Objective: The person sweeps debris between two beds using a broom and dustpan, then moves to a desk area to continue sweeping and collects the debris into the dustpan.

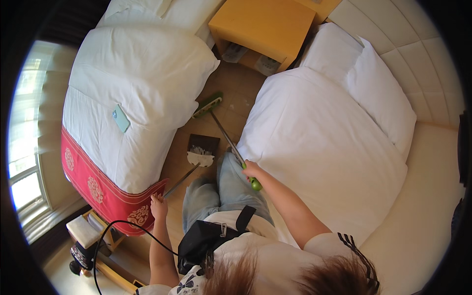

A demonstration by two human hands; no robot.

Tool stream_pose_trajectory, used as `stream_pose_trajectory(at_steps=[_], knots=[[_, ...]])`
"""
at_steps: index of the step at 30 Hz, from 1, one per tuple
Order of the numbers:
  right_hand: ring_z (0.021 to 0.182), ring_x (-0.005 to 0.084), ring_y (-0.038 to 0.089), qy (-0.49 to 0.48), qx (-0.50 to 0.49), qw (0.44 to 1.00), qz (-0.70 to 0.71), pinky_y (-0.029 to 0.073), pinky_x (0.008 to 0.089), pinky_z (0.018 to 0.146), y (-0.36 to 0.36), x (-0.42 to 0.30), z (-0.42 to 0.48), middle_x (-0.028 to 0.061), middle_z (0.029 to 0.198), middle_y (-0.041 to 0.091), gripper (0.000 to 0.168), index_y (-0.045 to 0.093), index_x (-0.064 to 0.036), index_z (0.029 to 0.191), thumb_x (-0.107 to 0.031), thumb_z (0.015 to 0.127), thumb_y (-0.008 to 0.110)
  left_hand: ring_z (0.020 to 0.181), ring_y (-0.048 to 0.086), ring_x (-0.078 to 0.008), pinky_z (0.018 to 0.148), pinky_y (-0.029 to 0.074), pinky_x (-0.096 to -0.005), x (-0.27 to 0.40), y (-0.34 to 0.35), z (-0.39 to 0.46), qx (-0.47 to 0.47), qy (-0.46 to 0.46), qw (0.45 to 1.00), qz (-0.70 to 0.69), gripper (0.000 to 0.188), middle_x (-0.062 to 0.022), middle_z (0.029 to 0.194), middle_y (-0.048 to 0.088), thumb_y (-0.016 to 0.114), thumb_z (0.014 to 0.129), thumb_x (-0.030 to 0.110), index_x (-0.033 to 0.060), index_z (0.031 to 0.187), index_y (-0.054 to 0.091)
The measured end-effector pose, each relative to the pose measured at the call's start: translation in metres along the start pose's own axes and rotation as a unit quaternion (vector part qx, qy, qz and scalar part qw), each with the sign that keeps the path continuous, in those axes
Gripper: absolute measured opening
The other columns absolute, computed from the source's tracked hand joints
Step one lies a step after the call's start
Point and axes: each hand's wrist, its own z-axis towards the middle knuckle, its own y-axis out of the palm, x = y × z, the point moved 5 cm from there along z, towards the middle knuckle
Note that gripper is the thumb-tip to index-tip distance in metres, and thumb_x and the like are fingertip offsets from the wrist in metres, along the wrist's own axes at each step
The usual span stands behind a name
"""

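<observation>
My right hand is closed round the green grip of a broom. The broom's green bristled head rests on the tiled floor between two beds. In my left hand is the upper end of the metal handle of a long-handled dustpan. The dark and white pan, with teeth inside it, lies on the floor in front of my legs, apart from the broom head. Small pale bits show on the floor right of the broom head.
A bed with white bedding, a red runner and a light-green phone is on the left. Another white bed is close on my right. A wooden nightstand stands between them. A black cable hangs by my left arm.
</observation>
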Motion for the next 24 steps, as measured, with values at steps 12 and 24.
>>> stream_pose_trajectory(at_steps=[12,24], knots=[[0.043,0.0225,0.053,0.051,-0.025,0.998,-0.035,0.046,0.0372,0.036,-0.001,0.005,0.01,0.0132,0.063,0.051,0.021,0.041,-0.002,0.092,-0.004,0.072,0.048,0.082,0.051,-0.0358,0.069,0.042,-0.0427,0.019,-0.013,-0.018,0.037,-0.009,0.999,0.004,0.042,-0.0187,0.091,0.051,0.056,0.07,0.022,0.007,0.105,0.038],[0.038,0.025,0.052,0.012,-0.009,0.984,0.176,0.043,0.0381,0.036,-0.004,-0.031,0.038,0.0171,0.049,0.051,0.018,0.048,0.007,0.059,-0.007,0.068,0.054,0.085,0.05,-0.0349,0.072,0.041,-0.0413,0.027,-0.002,-0.042,0.048,0.007,0.999,-0.006,0.044,-0.0174,0.095,0.051,0.056,0.07,0.023,0.0064,0.106,0.038]])
